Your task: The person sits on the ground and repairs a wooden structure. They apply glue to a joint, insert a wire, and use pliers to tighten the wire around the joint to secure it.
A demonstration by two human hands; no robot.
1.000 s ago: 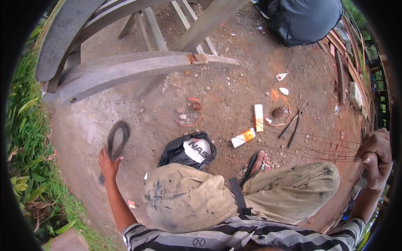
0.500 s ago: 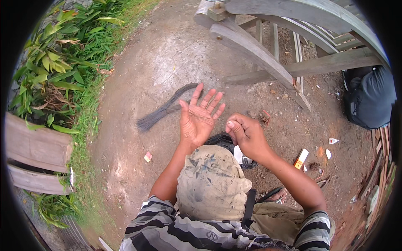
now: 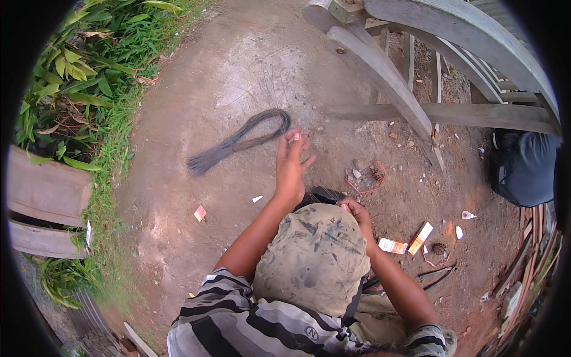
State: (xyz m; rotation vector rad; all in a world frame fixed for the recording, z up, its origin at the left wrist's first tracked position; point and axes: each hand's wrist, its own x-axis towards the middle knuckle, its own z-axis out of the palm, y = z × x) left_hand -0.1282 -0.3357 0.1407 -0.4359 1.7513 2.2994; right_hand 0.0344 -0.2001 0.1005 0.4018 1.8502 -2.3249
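Observation:
A bundle of thin dark grey wire (image 3: 229, 144), bent into a loop with loose ends, lies on the dirt ground. Beside its curved end is my left hand (image 3: 291, 169), open and turned on edge, with fingers apart; it appears empty. My right hand (image 3: 355, 215) is close to my body, fingers pinched together at the side of a rounded, stained khaki cloth shape (image 3: 309, 256). That cloth hides part of the hand, and what the fingers hold cannot be made out. Something black (image 3: 321, 196) shows between my hands, just beyond the khaki cloth.
A grey wooden slatted bench (image 3: 392, 83) stands at the far right, near a dark bag (image 3: 526, 166). Two small boxes (image 3: 420, 238) lie on the right, with a small white bottle (image 3: 468, 215) farther out. Plants (image 3: 83, 77) and wooden boards (image 3: 47, 190) line the left.
My left hand has turned from palm up onto its edge. My right hand has drawn back toward my body, beside the khaki cloth. The view has shifted slightly.

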